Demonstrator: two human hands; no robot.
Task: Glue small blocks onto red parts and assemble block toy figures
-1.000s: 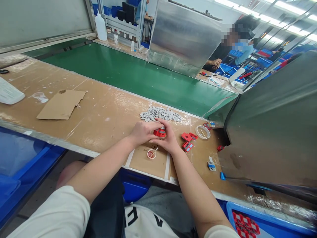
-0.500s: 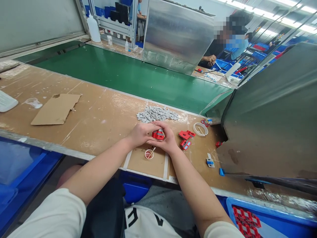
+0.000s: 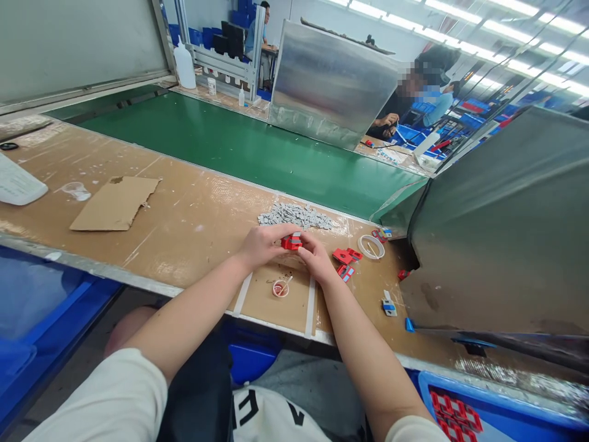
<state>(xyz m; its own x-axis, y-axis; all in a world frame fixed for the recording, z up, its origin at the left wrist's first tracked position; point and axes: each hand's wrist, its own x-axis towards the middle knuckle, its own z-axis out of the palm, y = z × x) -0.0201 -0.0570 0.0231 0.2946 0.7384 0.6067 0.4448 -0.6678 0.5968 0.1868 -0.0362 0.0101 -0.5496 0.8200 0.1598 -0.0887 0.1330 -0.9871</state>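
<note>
Between my two hands is a small red plastic part (image 3: 291, 241) with grey on it, raised a little over the table. My left hand (image 3: 263, 245) is closed on its left side. The fingers of my right hand (image 3: 316, 255) pinch it from the right. Just beyond lies a heap of small grey flat pieces (image 3: 294, 215). A little cup of reddish stuff (image 3: 280, 288) with a thin stick in it stands below my hands. More red parts (image 3: 346, 256) lie to the right of my right hand.
A white ring-shaped lid (image 3: 370, 247) and a small grey and blue piece (image 3: 389, 305) lie at right. Torn cardboard (image 3: 115, 204) is at left. Behind runs a green belt (image 3: 221, 138). A blue bin (image 3: 432, 380) holds red parts. Across the belt a co-worker's hands (image 3: 389, 123) show.
My hands have drawn slightly apart, and the red part is lifted and turned so that more of it shows. The whole view has shifted slightly with my head.
</note>
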